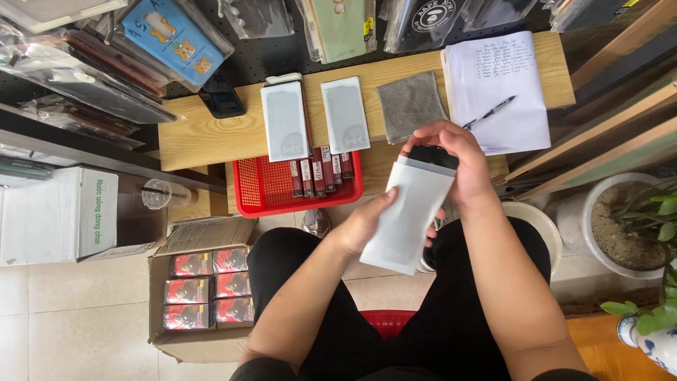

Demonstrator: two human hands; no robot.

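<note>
Head view. Right hand (451, 159) curled its fingers over the upper end of a white sleeve (409, 219), pinching it together with a dark flat object (431, 155) whose top edge stood out of the sleeve's mouth; the object was probably a phone, though little of it showed. Left hand (367, 224) lay against the sleeve's left edge about midway down, thumb and fingers closed lightly on it, apparently steadying the sleeve so that the dark object could sit in line with the opening. Sleeve and object were held in the air above the person's lap, just in front of the near edge of the wooden table (204, 134), touching nothing but the two hands.

On the table, two white flat packets (285, 120) lay side by side near its middle, a grey cloth (411, 104) to their right, and an open notebook (504, 85) with a pen (490, 111) occupied the right end. A red basket (264, 187) holding a row of small boxes hung over the near edge. A cardboard carton (204, 296) of red packs stood on the floor at the left.
</note>
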